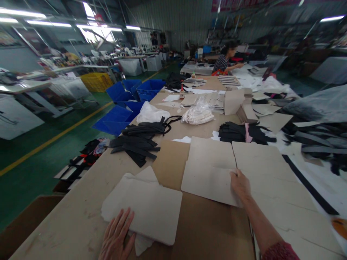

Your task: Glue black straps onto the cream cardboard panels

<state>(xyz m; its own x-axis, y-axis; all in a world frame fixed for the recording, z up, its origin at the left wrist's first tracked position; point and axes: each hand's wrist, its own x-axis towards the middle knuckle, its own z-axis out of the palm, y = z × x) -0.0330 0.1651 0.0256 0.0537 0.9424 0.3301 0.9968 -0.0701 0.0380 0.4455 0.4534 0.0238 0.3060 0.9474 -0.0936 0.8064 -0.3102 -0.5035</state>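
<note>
My left hand lies on the near left edge of a grey cardboard sheet, its fingers stretched out. That sheet has rounded corners and rests on a few other pale pieces with uneven edges. Farther right, my right hand is closed on the right edge of a second cardboard panel, thumb and fingers pinching it. A line across this panel suggests overlapping sheets, though I cannot tell how many. More large grey sheets lie side by side to the right, under and beyond my right forearm.
Black fabric strips lie at the table's left edge, and another black bundle farther back. A plastic-wrapped white bundle and a red-tipped bottle stand mid-table. Blue bins flank the left side. A person sits at the far end.
</note>
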